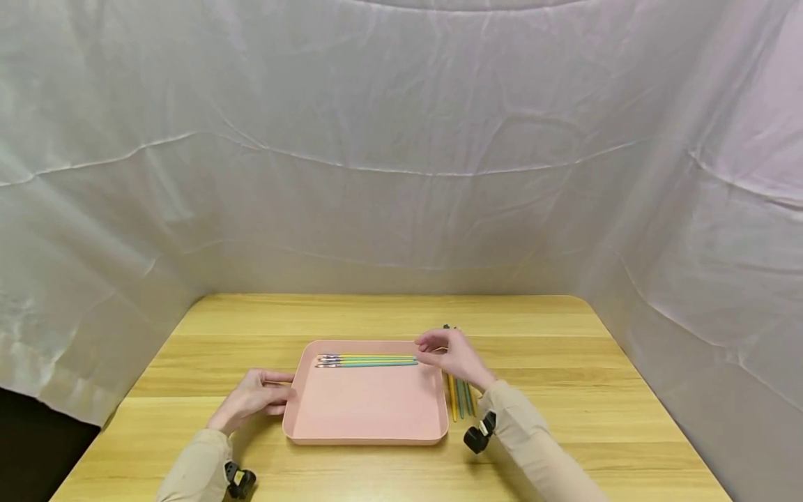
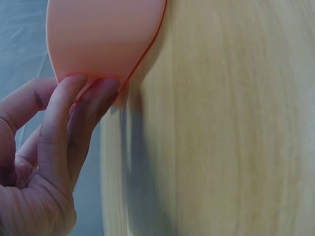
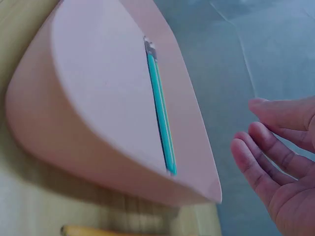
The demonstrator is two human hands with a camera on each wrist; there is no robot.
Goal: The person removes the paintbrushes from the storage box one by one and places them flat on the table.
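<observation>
My left hand (image 1: 254,399) steadies the pink tray (image 1: 366,411) at lower centre; my right hand (image 1: 453,357), relaxed and empty, could nudge its pencils (image 1: 366,360) askew.

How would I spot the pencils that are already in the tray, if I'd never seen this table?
Find the pink tray in the middle of the wooden table. Along its far edge lie a few pencils in the tray, set crosswise. The loose pencils lie outside on the table, right of the tray, pointing away.
</observation>
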